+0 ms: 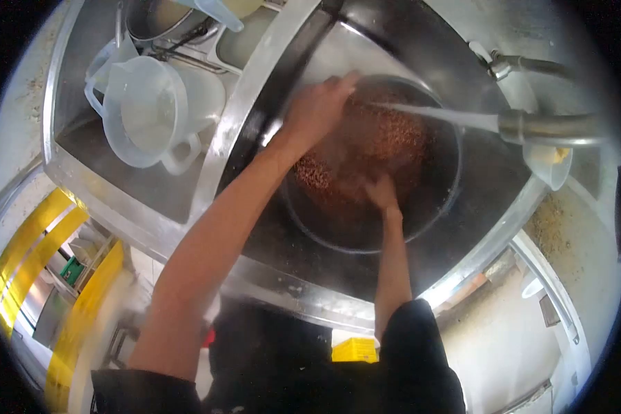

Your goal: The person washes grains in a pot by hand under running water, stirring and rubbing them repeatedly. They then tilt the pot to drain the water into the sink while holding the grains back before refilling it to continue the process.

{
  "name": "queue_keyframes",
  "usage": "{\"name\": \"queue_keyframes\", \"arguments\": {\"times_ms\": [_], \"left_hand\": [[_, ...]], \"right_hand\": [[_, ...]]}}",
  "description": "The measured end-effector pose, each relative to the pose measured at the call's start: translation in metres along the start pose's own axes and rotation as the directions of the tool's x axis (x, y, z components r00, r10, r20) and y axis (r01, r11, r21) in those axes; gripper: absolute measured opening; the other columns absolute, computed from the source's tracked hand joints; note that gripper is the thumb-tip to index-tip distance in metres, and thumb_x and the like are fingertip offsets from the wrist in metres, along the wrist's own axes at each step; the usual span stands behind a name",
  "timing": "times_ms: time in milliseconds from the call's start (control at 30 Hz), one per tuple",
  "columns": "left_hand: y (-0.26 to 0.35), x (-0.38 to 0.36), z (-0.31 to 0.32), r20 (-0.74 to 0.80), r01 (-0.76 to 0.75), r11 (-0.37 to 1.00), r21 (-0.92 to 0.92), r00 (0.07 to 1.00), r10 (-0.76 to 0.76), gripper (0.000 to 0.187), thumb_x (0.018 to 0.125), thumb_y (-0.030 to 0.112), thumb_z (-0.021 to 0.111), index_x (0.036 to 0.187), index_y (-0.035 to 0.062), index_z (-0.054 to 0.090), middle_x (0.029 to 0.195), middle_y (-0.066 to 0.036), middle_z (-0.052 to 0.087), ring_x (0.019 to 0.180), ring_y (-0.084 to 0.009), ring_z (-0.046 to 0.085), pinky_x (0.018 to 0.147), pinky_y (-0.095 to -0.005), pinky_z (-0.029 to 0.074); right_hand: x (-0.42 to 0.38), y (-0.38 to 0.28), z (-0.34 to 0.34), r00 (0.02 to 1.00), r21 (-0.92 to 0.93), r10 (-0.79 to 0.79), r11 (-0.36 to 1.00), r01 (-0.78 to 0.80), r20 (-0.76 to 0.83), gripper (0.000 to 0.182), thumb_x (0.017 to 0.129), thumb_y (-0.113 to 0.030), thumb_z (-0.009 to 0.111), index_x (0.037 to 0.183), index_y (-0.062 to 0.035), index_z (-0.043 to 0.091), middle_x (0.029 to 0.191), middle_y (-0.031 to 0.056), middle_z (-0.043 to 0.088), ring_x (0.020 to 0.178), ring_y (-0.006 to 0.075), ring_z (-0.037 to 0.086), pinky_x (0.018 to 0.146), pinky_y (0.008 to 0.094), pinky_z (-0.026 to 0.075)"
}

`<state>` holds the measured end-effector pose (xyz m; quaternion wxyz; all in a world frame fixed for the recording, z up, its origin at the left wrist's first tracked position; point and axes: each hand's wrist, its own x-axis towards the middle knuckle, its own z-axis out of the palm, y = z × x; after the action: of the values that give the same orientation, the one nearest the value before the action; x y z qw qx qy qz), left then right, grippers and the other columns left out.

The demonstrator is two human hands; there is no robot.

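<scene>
A large round pot (455, 190) stands in the metal sink, with reddish-brown grains or small beans (393, 134) in cloudy water inside. My left hand (322, 109) is at the pot's upper left rim, its fingers curled over the edge. My right hand (381, 192) reaches into the pot from the near side; its fingertips are under the murky water among the grains, so their grip is hidden. From the metal faucet (548, 129) a stream of water (445, 114) runs into the pot from the right.
Left of the sink divider (217, 148) stand clear plastic measuring jugs (145, 114) and a metal pan (160, 21). A second tap (524, 64) sits at the upper right. A small translucent cup (550, 169) hangs below the faucet. A yellow crate (354, 350) is under the sink.
</scene>
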<state>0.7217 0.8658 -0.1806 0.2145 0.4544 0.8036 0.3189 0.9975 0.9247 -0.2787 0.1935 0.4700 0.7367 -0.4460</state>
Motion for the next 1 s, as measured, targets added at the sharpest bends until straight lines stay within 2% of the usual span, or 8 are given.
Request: {"name": "queue_keyframes", "arguments": {"times_ms": [133,200,300,400,467,667,767,1000], "left_hand": [[0.002,0.003,-0.002,0.016,0.009,0.998,0.067,1.0,-0.01,0.03,0.096,0.014,0.052,0.126,0.0091,0.052,0.108,-0.022,0.064,0.094,-0.042,0.063,0.075,-0.0477,0.053],[0.003,0.001,-0.002,-0.006,-0.017,1.0,0.013,1.0,0.017,0.029,0.096,0.014,0.051,0.125,0.0089,0.052,0.108,-0.022,0.063,0.093,-0.0425,0.063,0.074,-0.0485,0.053],[0.003,0.003,-0.001,0.03,0.021,1.0,0.02,0.999,-0.022,0.029,0.097,0.014,0.051,0.125,0.009,0.051,0.108,-0.022,0.063,0.092,-0.0429,0.063,0.073,-0.0492,0.052],[0.005,0.004,-0.002,0.047,0.024,0.997,0.073,0.999,-0.027,0.029,0.098,0.015,0.05,0.126,0.0093,0.051,0.107,-0.022,0.064,0.091,-0.0433,0.063,0.073,-0.0495,0.052],[0.001,-0.005,-0.001,0.017,-0.026,0.999,0.02,1.0,0.025,0.029,0.098,0.015,0.05,0.126,0.0096,0.051,0.107,-0.022,0.064,0.091,-0.0435,0.063,0.073,-0.0498,0.052],[0.003,0.001,0.001,0.04,0.008,0.997,0.081,0.999,-0.011,0.029,0.099,0.017,0.049,0.126,0.0104,0.05,0.106,-0.022,0.064,0.089,-0.0439,0.063,0.071,-0.0499,0.052],[0.005,0.0,0.001,0.006,-0.009,0.998,0.055,1.0,0.008,0.029,0.099,0.017,0.049,0.127,0.0106,0.05,0.105,-0.021,0.065,0.088,-0.0437,0.064,0.07,-0.0492,0.053],[0.007,0.002,0.001,0.005,-0.015,0.996,0.087,1.0,0.015,0.03,0.099,0.017,0.05,0.128,0.0103,0.051,0.103,-0.021,0.065,0.085,-0.0435,0.064,0.069,-0.049,0.053]], "right_hand": [[-0.026,-0.051,-0.051,0.993,-0.048,-0.014,0.999,0.019,0.119,0.038,0.087,-0.031,0.068,0.117,-0.0072,0.065,0.122,0.0184,0.061,0.117,0.0366,0.056,0.1,0.0417,0.044],[-0.004,-0.052,-0.064,0.872,0.008,-0.266,0.955,0.295,-0.411,0.038,0.087,-0.03,0.067,0.117,-0.0063,0.065,0.124,0.0176,0.061,0.117,0.0355,0.056,0.1,0.0424,0.043],[0.074,-0.024,-0.037,0.703,-0.103,-0.302,0.945,0.312,-0.643,0.041,0.086,-0.031,0.068,0.118,-0.0061,0.063,0.124,0.0164,0.061,0.114,0.0326,0.058,0.095,0.0455,0.045],[0.042,-0.018,-0.019,0.968,-0.095,-0.208,0.976,0.196,-0.139,0.044,0.082,-0.032,0.073,0.118,-0.0072,0.065,0.118,0.0191,0.064,0.114,0.0364,0.057,0.096,0.0466,0.045],[0.01,-0.009,-0.023,0.951,-0.269,-0.188,0.929,0.253,0.245,0.043,0.078,-0.026,0.076,0.115,-0.0068,0.066,0.117,0.0188,0.064,0.111,0.0371,0.059,0.095,0.0476,0.047],[0.044,-0.058,-0.08,0.844,0.019,-0.283,0.945,0.327,-0.455,0.042,0.084,-0.024,0.071,0.122,-0.0086,0.063,0.129,0.0167,0.058,0.116,0.0323,0.058,0.099,0.0431,0.045],[0.096,-0.065,-0.037,0.865,0.21,-0.346,0.874,0.438,-0.362,0.044,0.086,-0.034,0.068,0.122,-0.0081,0.064,0.126,0.0171,0.06,0.113,0.0338,0.059,0.099,0.0458,0.044],[0.003,-0.055,-0.058,0.889,-0.371,-0.226,0.846,0.382,0.399,0.04,0.079,-0.028,0.075,0.115,-0.0116,0.069,0.124,0.0163,0.062,0.114,0.0361,0.058,0.099,0.0484,0.044]]}}
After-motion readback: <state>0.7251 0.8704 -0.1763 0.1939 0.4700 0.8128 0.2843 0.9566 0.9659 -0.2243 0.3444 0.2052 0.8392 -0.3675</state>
